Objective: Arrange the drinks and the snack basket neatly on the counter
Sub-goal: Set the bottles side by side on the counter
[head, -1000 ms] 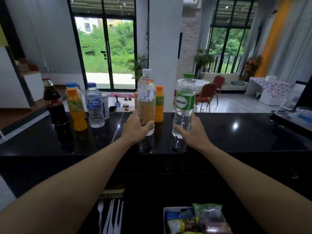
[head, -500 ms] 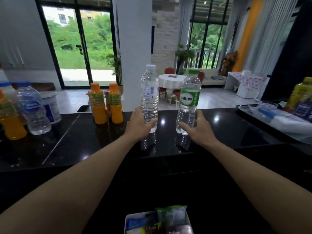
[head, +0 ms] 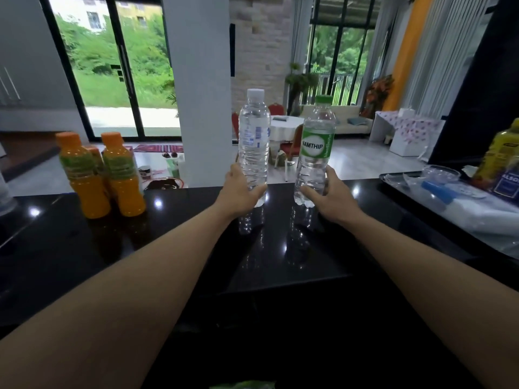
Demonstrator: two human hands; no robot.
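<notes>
Two clear water bottles stand upright side by side on the black counter (head: 280,248). My left hand (head: 241,192) grips the lower part of the white-capped water bottle (head: 253,138). My right hand (head: 330,193) grips the base of the green-capped Namthip bottle (head: 316,153). Two orange juice bottles (head: 104,175) stand together at the left. Only a green sliver of the snack basket (head: 244,385) shows at the bottom edge.
A tray (head: 398,183) with clear plastic items sits at the right, with a yellow bottle (head: 502,164) behind it. A white pillar (head: 199,88) rises beyond the counter. Part of another clear bottle (head: 4,197) shows at the far left edge.
Both hands have carried the two water bottles to the right along the counter. The view swung right too, so the cola and the left-hand bottles left the frame and the tray came in.
</notes>
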